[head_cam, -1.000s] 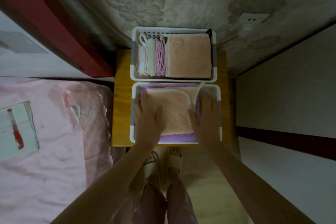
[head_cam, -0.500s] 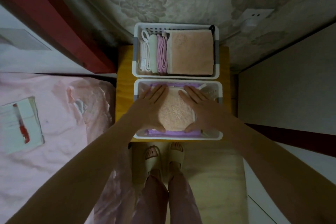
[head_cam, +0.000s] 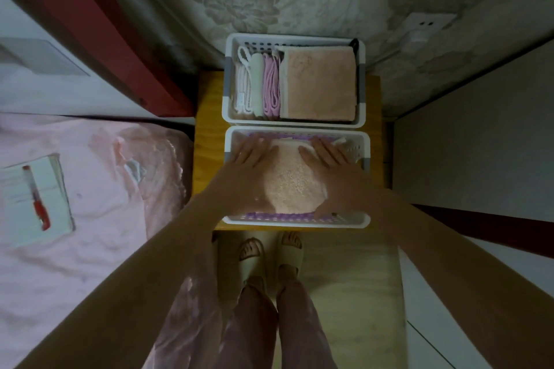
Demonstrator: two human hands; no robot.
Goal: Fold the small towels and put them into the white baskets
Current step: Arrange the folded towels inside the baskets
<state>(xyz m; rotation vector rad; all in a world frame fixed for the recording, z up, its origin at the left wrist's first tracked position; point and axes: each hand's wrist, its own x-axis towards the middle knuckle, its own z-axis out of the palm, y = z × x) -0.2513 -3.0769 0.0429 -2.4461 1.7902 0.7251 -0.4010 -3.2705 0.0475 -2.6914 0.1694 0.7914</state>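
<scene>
Left hand [head_cam: 244, 172] and right hand [head_cam: 332, 172] laid flat, fingers straight and spread, pointing away from the body, pressing either side of the folded peach towel [head_cam: 292, 183] without grasping. Towel inside the near white basket [head_cam: 364, 220], atop a purple towel [head_cam: 263, 215]. Far white basket [head_cam: 361, 81] just behind, on the wooden stool [head_cam: 207, 117], holding folded towels.

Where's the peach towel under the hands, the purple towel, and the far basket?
peach towel [head_cam: 292, 181], head view, its bare middle.
purple towel [head_cam: 269, 215], head view, near edge strip.
far basket [head_cam: 293, 38], head view, back rim.
</scene>
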